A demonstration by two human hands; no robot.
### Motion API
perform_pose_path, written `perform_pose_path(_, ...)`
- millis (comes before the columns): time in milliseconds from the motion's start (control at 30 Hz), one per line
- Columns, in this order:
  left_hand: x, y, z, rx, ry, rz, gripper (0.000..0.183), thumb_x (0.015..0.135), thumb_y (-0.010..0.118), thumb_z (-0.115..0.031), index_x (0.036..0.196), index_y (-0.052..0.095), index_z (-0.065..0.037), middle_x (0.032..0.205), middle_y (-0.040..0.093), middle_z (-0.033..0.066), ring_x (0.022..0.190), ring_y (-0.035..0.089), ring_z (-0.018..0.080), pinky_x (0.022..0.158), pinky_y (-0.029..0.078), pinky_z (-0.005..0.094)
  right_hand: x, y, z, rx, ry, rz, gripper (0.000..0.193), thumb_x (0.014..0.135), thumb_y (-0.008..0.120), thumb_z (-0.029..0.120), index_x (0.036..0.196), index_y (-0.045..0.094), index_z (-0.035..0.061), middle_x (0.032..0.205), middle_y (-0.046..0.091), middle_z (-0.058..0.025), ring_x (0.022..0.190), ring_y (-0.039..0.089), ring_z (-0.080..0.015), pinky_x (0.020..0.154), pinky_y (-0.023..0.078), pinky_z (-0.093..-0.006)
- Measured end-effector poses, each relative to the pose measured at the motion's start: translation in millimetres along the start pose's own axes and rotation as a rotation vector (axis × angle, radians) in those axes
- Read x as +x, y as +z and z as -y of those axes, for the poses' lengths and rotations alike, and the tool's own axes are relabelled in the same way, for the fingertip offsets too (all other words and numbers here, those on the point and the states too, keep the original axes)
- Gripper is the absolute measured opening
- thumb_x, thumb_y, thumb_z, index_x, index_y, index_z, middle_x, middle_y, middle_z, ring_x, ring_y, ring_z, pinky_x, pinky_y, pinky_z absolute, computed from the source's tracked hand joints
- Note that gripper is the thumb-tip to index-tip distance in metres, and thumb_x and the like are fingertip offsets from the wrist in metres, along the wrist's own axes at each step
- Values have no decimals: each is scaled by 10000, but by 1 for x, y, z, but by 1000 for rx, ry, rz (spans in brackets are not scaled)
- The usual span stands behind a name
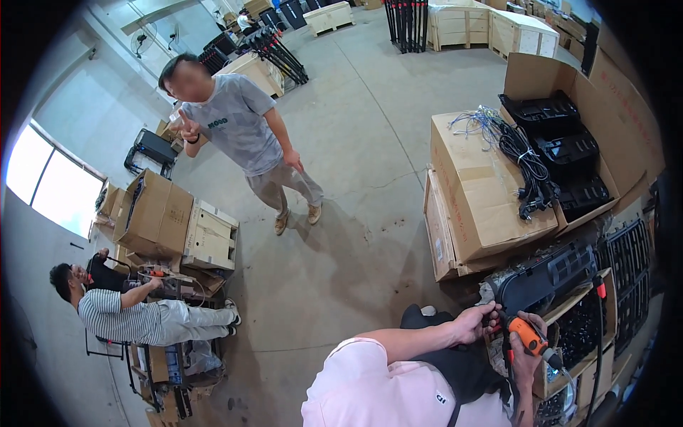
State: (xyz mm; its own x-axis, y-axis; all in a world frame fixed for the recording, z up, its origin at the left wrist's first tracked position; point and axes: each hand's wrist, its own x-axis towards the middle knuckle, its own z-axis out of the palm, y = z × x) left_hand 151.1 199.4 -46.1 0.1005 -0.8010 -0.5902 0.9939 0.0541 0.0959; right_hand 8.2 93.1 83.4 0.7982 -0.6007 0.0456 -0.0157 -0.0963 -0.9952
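In my right hand [525,356] is an orange power screwdriver [526,334], its body gripped in wrapped fingers. The tool's front end points up and left, toward my other hand. My left hand [477,322] is pinched close to that front end; what its fingertips hold is too small to make out. Just beyond both hands lies a long black plastic cover [555,276]. A black upright bar [509,349] with a red part stands between the hands. To the right of the screwdriver, a wooden bin [585,331] holds many small black parts.
A cardboard box [484,185] carries coiled black cables [523,160], beside an open carton of black plastic housings [565,149]. One person [245,124] stands facing me with a raised hand. Another person [128,313] works at a bench at left. Wooden crates [455,27] stand far back.
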Motion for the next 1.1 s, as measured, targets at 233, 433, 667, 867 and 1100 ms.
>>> perform_pose_path(233, 8, -9, 4, 20, 9, 30, 282, 1106, 556, -374, 1235, 655, -143, 919, 620, -38, 802, 646, 117, 705, 616, 283, -6, -5, -5, 12, -40, 11, 561, 895, 661, -65, 1422, 493, 30, 1378, 600, -165, 1328, 566, -257, 1173, 430, -416)
perform_pose_path(433, 8, -11, 6, 7, -1, 69, 281, 1105, 563, -351, 1220, 654, -112, 927, 621, -15, 816, 662, 120, 742, 643, 284, -8, -7, -6, 34, -38, -4, 553, 901, 658, -58, 1423, 492, 25, 1373, 601, -164, 1324, 569, -259, 1168, 433, -417)
perform_pose_path(667, 9, -14, 7, 16, 31, 36, 265, 1109, 556, -359, 1202, 660, -133, 920, 653, -23, 785, 657, 131, 723, 599, 290, -10, -7, -8, 40, -23, -6, 564, 903, 669, -42, 1433, 487, 18, 1369, 608, -168, 1316, 575, -259, 1167, 433, -417)
perform_pose_path(867, 2, -13, 4, 4, 37, 41, 278, 1114, 545, -334, 1227, 655, -105, 933, 669, -7, 786, 696, 126, 693, 633, 253, -6, -2, -4, 45, -17, 5, 574, 893, 672, -49, 1433, 487, 12, 1356, 621, -169, 1315, 578, -266, 1161, 440, -415)
perform_pose_path(1100, 1, -25, 2, 41, 35, 15, 283, 1114, 541, -362, 1218, 665, -130, 950, 658, -24, 797, 679, 127, 705, 608, 273, -7, 2, -9, -9, -37, 2, 569, 881, 676, -60, 1417, 497, 10, 1352, 627, -180, 1295, 596, -274, 1150, 457, -421)
